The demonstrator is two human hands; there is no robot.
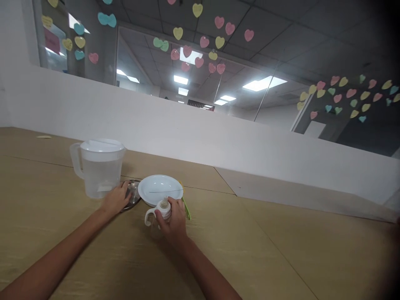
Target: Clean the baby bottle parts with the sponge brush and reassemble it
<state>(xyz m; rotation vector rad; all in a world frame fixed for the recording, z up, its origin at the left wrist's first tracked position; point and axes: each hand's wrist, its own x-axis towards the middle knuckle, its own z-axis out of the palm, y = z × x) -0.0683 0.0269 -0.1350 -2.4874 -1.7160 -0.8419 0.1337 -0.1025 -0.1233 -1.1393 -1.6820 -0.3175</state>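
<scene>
In the head view, my right hand (174, 221) is closed round the collar of a clear baby bottle (163, 210) with a pale teat on top. The bottle stands roughly upright, and its white handle sticks out to the left. My left hand (115, 201) reaches over the left edge of a round shiny metal plate (135, 195), fingers apart at its rim; its thumb is hidden. Just behind the bottle lies a white bowl (160, 187), with a thin line like a wire or stick across it. A green-handled utensil (186, 209) pokes out at the bowl's right side.
A translucent lidded pitcher (103, 173) with its handle to the left stands behind my left hand. One small pale flat piece (43, 136) lies far left on the wooden table (265, 250). Beyond the table rise a low white wall (175, 129) and glass with heart-shaped notes.
</scene>
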